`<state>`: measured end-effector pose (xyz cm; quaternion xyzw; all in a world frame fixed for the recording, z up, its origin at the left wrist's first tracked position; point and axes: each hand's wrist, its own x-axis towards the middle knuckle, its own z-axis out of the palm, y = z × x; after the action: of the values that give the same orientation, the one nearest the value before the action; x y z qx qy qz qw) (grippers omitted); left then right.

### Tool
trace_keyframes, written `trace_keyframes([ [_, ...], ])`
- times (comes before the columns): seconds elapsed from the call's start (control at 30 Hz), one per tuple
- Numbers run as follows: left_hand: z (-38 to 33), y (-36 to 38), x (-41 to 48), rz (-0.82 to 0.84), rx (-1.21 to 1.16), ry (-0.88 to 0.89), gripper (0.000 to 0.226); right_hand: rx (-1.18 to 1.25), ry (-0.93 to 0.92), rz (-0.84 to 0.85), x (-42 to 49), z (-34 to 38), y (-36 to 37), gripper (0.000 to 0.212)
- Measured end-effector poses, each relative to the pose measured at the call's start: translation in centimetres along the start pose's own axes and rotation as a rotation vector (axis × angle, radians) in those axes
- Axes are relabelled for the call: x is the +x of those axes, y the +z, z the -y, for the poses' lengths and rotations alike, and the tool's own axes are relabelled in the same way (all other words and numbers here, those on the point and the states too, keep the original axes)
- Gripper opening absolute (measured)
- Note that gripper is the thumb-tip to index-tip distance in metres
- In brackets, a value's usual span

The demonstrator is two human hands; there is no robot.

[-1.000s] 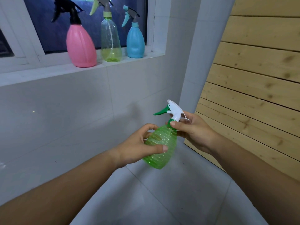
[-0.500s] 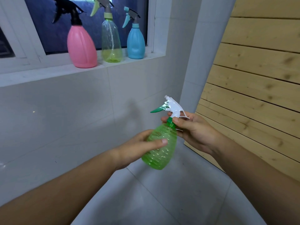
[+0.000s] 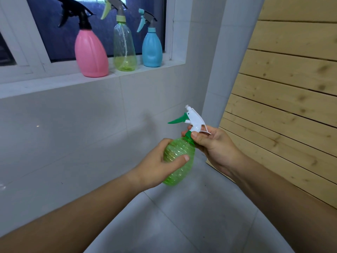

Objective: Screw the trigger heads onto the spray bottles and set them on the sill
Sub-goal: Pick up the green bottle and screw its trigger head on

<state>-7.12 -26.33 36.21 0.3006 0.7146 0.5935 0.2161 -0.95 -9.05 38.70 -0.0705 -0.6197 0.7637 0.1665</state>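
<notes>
Head view shows the green spray bottle (image 3: 179, 161) held in mid-air below the sill (image 3: 54, 84), its long axis tilted with the neck up and to the right, straight into the right hand (image 3: 213, 145). That hand's fingers (image 3: 197, 136) pinch the collar under the white trigger head (image 3: 194, 119), well placed to twist. The left hand (image 3: 158, 167) wraps the body, fingers curled around it, forearm reaching in from lower left.

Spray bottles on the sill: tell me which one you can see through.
The middle bottle, clear with a yellow-green tint and a grey head, its dip tube visible inside. The pink bottle to its left and the blue bottle to its right are opaque.
</notes>
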Motion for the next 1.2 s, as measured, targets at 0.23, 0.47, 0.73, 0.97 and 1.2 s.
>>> trace_keyframes([
  [0.23, -1.4, -1.5, 0.7, -0.045, -0.244, -0.044, 0.036, -0.08, 0.03, -0.01, -0.2, 0.6, 1.0, 0.048],
  [0.47, -4.0, -6.3, 0.8, -0.182, -0.355, 0.094, 0.051, -0.42, -0.162, 0.166, 0.2, 2.6, 6.3, 0.04],
  [0.73, -8.3, -16.6, -0.5, -0.432, -0.225, 0.262, 0.038, -0.432, -0.298, 0.194, 6.7, 5.4, 17.4, 0.038],
  [0.97, -11.1, -26.8, -0.7, -0.557, -0.094, 0.205, 0.041, -0.464, -0.379, 0.249, 11.5, 6.2, 26.8, 0.04],
  [1.2, -10.1, -30.9, 0.2, -0.667, -0.061, 0.138, 0.032, -0.511, -0.4, 0.29, 15.0, 4.6, 31.0, 0.04],
])
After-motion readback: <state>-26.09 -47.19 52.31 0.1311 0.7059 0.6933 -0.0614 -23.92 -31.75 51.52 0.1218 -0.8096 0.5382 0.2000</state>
